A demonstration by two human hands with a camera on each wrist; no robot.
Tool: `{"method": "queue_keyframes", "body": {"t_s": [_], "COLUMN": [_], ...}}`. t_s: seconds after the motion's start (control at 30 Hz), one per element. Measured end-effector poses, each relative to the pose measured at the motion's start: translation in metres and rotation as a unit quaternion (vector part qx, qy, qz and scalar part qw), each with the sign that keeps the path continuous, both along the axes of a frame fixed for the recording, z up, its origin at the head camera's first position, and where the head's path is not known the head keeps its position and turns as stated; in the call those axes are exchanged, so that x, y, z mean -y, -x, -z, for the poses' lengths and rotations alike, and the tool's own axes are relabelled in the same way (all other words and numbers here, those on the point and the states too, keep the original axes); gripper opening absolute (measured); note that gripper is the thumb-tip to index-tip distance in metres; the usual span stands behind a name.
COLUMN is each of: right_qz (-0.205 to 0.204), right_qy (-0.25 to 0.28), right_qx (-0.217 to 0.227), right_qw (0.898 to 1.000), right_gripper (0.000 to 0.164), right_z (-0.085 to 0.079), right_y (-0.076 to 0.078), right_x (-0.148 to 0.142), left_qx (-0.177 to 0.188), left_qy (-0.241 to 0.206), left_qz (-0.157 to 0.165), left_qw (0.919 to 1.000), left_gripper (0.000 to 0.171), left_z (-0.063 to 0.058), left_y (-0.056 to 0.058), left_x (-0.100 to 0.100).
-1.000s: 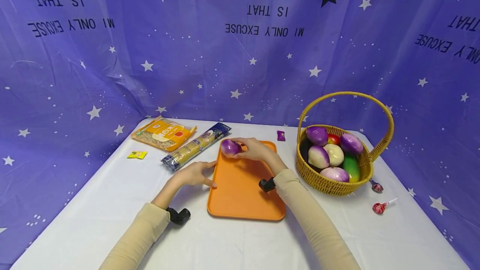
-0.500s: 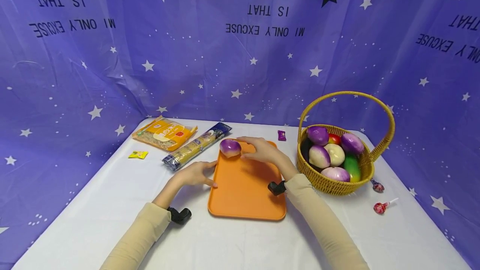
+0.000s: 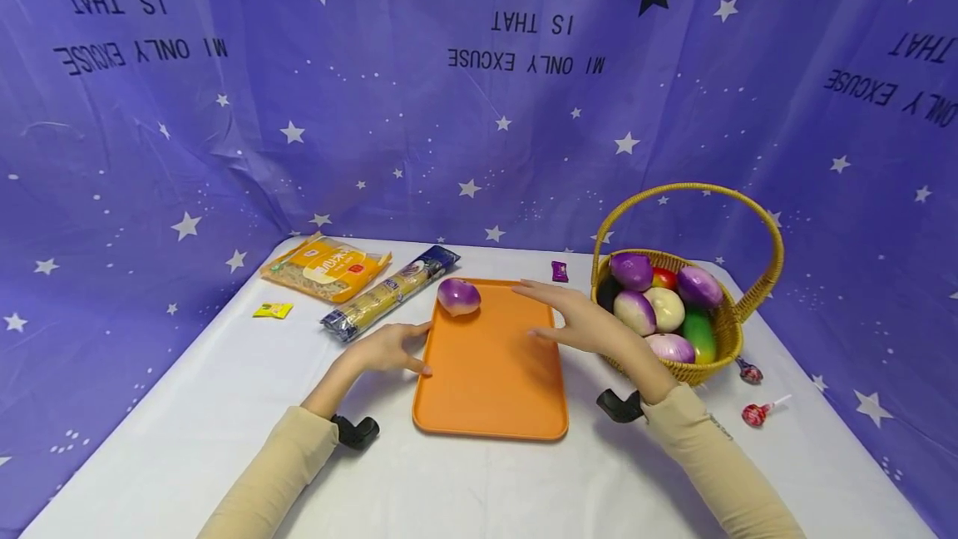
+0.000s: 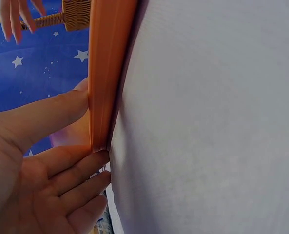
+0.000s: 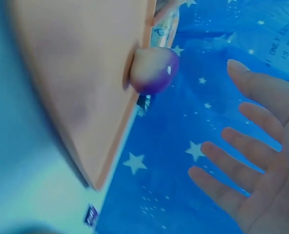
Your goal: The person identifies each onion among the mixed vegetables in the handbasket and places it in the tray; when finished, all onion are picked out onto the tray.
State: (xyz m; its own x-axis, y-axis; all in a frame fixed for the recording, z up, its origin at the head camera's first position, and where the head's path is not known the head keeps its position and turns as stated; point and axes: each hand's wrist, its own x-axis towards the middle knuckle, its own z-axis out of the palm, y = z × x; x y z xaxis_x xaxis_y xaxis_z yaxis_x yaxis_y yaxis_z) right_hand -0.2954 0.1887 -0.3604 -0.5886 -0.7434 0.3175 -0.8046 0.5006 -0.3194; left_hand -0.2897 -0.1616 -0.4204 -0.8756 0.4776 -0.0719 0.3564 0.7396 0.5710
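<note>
An orange tray (image 3: 490,373) lies on the white cloth in front of the person. At its far left corner sits a round purple-and-white vegetable (image 3: 459,297), like a turnip, pale underneath in the right wrist view. The left hand (image 3: 385,349) rests at the tray's left edge. In the left wrist view its thumb (image 4: 61,109) and fingertips touch the tray's side wall, with fingers mostly straight. Over the tray's right edge, the right hand (image 3: 580,318) hovers with spread fingers and holds nothing; its bare palm faces the right wrist camera.
A wicker basket (image 3: 639,368) of purple, white, red and green produce stands right, its tall handle arching up. Lollipops (image 3: 756,414) lie beside it. Left of the tray are a long noodle pack (image 3: 392,294), an orange food bag (image 3: 327,267) and a yellow candy (image 3: 273,310). A purple candy (image 3: 560,271) lies behind.
The right hand has let go of the purple-and-white vegetable on the tray and moved right, toward the basket, with its fingers spreading. The left hand has stayed at the tray's edge.
</note>
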Motion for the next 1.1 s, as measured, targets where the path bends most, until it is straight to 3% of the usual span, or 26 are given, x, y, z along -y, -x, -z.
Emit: {"method": "queue_keyframes", "body": {"t_s": [0.2, 0.37, 0.67, 0.9, 1.1], "right_qz": [0.03, 0.081, 0.137, 0.199, 0.254], "right_qy": [-0.014, -0.019, -0.043, -0.071, -0.102], "right_qx": [-0.031, -0.021, -0.039, 0.013, 0.058], "right_qw": [0.999, 0.996, 0.989, 0.977, 0.96], "right_gripper": [0.063, 0.064, 0.064, 0.061, 0.064], "right_z": [-0.012, -0.021, -0.043, -0.061, -0.062], "right_y": [-0.026, -0.03, -0.011, 0.009, 0.028], "right_x": [-0.038, -0.072, -0.129, -0.165, -0.186], "left_qx": [-0.004, -0.004, -0.007, -0.003, 0.0], "left_qy": [-0.005, -0.001, -0.002, -0.003, -0.004], "left_qz": [0.005, 0.005, 0.005, -0.003, -0.005], "left_qw": [1.0, 1.0, 1.0, 1.0, 1.0], "left_gripper": [0.088, 0.087, 0.087, 0.088, 0.087], "left_z": [-0.002, -0.002, -0.001, 0.0, -0.002], "left_y": [-0.001, -0.001, -0.001, 0.0, -0.002], "left_x": [0.0, 0.0, 0.0, -0.001, -0.001]}}
